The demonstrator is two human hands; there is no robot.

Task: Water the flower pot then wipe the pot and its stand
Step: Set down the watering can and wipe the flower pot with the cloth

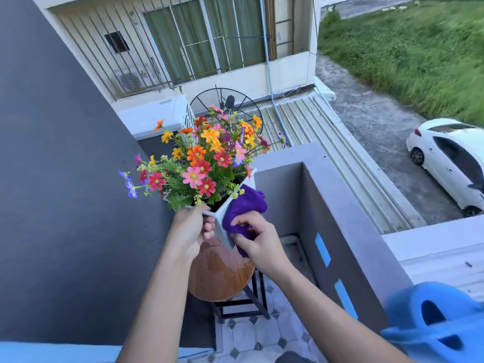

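Note:
A white square flower pot [222, 226] full of colourful flowers [201, 163] is lifted and tilted above a round wooden stand [220, 276] with black metal legs. My left hand [190, 229] grips the pot's near left rim. My right hand [255, 237] presses a purple cloth [246, 203] against the pot's right side. The stand's wooden top looks wet and shiny. A blue watering can [434, 326] sits on the balcony ledge at the lower right, apart from both hands.
A dark grey wall [65, 179] stands close on the left. The grey balcony parapet [340, 205] runs along the right, with a drop beyond to roofs, a satellite dish [226, 106] and a white car [450, 158]. The tiled floor [262, 336] lies below the stand.

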